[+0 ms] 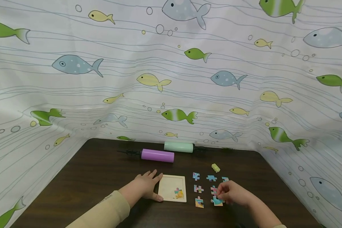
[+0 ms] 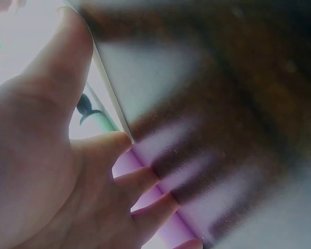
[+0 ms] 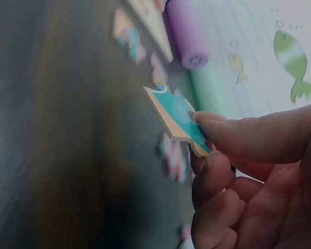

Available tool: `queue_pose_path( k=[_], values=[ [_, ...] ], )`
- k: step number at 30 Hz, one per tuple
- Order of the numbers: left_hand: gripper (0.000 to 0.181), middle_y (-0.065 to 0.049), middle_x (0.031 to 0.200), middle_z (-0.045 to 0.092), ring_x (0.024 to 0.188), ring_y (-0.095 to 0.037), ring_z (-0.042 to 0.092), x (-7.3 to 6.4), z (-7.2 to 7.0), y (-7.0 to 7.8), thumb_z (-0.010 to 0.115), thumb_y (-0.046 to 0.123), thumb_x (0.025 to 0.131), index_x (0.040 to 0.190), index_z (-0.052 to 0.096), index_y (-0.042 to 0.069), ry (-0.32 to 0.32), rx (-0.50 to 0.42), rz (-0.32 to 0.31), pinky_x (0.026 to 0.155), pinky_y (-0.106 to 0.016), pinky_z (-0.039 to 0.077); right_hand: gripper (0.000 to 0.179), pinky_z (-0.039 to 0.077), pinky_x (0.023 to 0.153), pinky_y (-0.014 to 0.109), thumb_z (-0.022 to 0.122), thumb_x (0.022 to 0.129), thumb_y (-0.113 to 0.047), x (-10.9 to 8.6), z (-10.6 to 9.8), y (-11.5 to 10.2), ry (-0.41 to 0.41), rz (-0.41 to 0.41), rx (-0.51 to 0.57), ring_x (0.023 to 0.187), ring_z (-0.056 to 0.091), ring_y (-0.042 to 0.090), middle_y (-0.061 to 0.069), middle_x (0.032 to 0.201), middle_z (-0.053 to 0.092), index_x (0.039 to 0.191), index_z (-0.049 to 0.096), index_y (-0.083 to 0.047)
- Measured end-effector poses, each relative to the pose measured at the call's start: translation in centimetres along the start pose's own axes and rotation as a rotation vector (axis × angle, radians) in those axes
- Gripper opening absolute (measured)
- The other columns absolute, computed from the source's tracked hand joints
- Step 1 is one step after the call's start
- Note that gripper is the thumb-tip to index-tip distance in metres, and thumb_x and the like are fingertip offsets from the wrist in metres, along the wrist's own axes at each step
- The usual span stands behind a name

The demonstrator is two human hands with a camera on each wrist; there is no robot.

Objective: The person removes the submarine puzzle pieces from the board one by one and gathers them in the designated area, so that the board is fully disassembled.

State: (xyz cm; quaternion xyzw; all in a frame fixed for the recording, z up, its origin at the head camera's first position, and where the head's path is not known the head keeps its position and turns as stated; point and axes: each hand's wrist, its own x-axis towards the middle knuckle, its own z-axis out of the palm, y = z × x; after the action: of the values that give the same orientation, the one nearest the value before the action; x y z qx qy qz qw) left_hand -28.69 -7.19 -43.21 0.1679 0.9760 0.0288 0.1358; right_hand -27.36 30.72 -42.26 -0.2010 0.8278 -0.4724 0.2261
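Between thumb and fingers my right hand [image 1: 231, 192] pinches a teal and tan puzzle piece [image 3: 179, 115], held just over the table. In the head view the same puzzle piece [image 1: 217, 201] appears below the fingertips. My left hand [image 1: 147, 186] is spread flat at the left edge of a pale wooden puzzle tray [image 1: 168, 189], thumb and fingertips touching its frame. One piece with an orange figure [image 1: 179, 193] sits in the tray's lower right corner. Several loose puzzle pieces lie right of the tray, among them a pink one [image 1: 198, 189] and a blue one [image 1: 196, 176].
Behind the tray lie a purple pump [image 1: 157, 155] and a mint green pump [image 1: 178, 147], both with black ends. A small yellow block [image 1: 215, 167] lies beyond the loose pieces. The dark table [image 1: 102, 171] meets a fish-patterned curtain [image 1: 125, 104] at the back and sides.
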Motion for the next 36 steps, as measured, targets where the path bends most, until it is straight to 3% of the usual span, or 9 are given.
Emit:
queue_pose_path(
  k=[5,9,14,25,31,36],
  values=[
    [0.102,-0.009,0.157,0.034,0.141,-0.033,0.033,0.4,0.5,-0.3,0.069,0.074,0.071,0.154,0.037,0.023,0.018,0.01,0.001,0.107,-0.06,0.03,0.005,0.04,0.048,0.024,0.065,0.093,-0.004,-0.8,-0.1,1.7,-0.022,-0.003,0.002,0.057,0.048,0.011,0.001,0.074,0.058,0.089,0.066,-0.001],
    [0.102,-0.01,0.157,0.033,0.141,-0.034,0.033,0.3,0.4,-0.2,0.068,0.074,0.071,0.154,0.037,0.023,0.023,0.012,0.001,0.107,-0.06,0.03,0.004,0.04,0.046,0.024,0.068,0.09,-0.003,-0.7,0.4,2.0,0.042,-0.006,-0.038,0.055,0.048,0.011,0.001,0.074,0.06,0.086,0.067,-0.005],
    [0.1,-0.01,0.156,0.035,0.141,-0.034,0.034,-0.2,-0.2,0.2,0.071,0.07,0.072,0.153,0.039,0.022,0.016,0.01,-0.004,0.106,-0.06,0.031,0.005,0.043,0.051,0.026,0.071,0.088,-0.001,0.1,1.2,0.6,0.12,-0.016,-0.085,0.059,0.049,0.013,0.003,0.077,0.061,0.088,0.067,0.0],
    [0.1,-0.011,0.156,0.034,0.141,-0.034,0.033,-0.1,-0.1,-0.1,0.07,0.071,0.072,0.153,0.038,0.021,0.021,0.008,0.009,0.106,-0.06,0.032,0.008,0.044,0.055,0.027,0.073,0.086,0.001,5.0,5.2,-4.1,0.078,-0.091,-0.136,0.063,0.052,0.014,0.002,0.076,0.06,0.091,0.067,0.001],
    [0.101,-0.011,0.157,0.034,0.141,-0.034,0.033,-0.1,-0.1,-0.1,0.07,0.072,0.073,0.154,0.038,0.021,0.021,0.004,0.009,0.106,-0.06,0.032,0.018,0.042,0.052,0.028,0.079,0.081,-0.001,7.8,7.8,-4.9,0.101,-0.118,-0.221,0.061,0.049,0.014,0.001,0.072,0.054,0.094,0.066,-0.004],
    [0.1,-0.011,0.156,0.035,0.14,-0.035,0.034,-0.1,0.0,-0.1,0.07,0.071,0.072,0.153,0.039,0.021,0.03,0.003,0.008,0.105,-0.06,0.032,0.026,0.039,0.053,0.028,0.083,0.078,-0.004,9.0,9.4,-5.0,0.107,-0.107,-0.237,0.061,0.047,0.014,0.0,0.071,0.052,0.097,0.065,-0.007]
  ],
)
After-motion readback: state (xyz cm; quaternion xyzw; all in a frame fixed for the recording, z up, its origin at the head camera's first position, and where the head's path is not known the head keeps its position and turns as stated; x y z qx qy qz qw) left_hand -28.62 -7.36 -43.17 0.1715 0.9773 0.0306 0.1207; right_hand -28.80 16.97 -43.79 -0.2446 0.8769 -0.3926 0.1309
